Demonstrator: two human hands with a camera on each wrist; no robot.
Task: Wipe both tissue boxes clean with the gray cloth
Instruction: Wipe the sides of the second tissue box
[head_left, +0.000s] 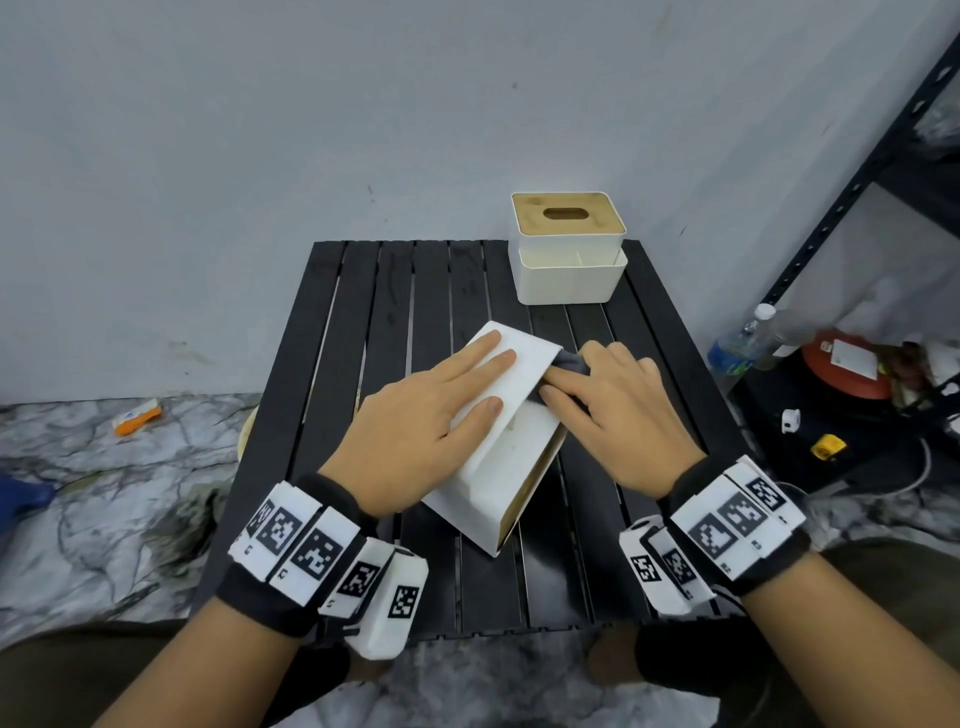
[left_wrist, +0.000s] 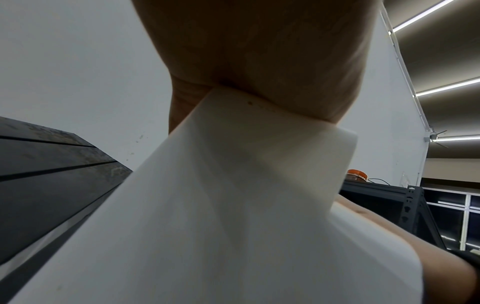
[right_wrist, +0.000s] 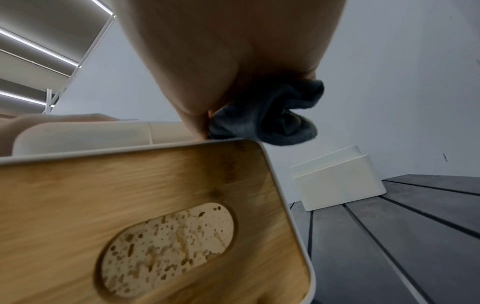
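Note:
A white tissue box (head_left: 511, 441) lies on its side in the middle of the black slatted table (head_left: 363, 322), its wooden lid (right_wrist: 145, 216) facing right. My left hand (head_left: 441, 410) rests flat on the box's upper face with straight fingers. My right hand (head_left: 608, 405) holds the bunched gray cloth (head_left: 569, 364) against the box's far right edge; the cloth (right_wrist: 272, 121) shows under my palm in the right wrist view. A second white tissue box (head_left: 569, 249) with a wooden lid stands upright at the table's far right corner.
A dark metal shelf (head_left: 852, 218) stands to the right, with a water bottle (head_left: 743, 343), a red container (head_left: 847, 369) and small items on its low board. An orange object (head_left: 137, 415) lies on the marble floor at left. A wall runs behind the table.

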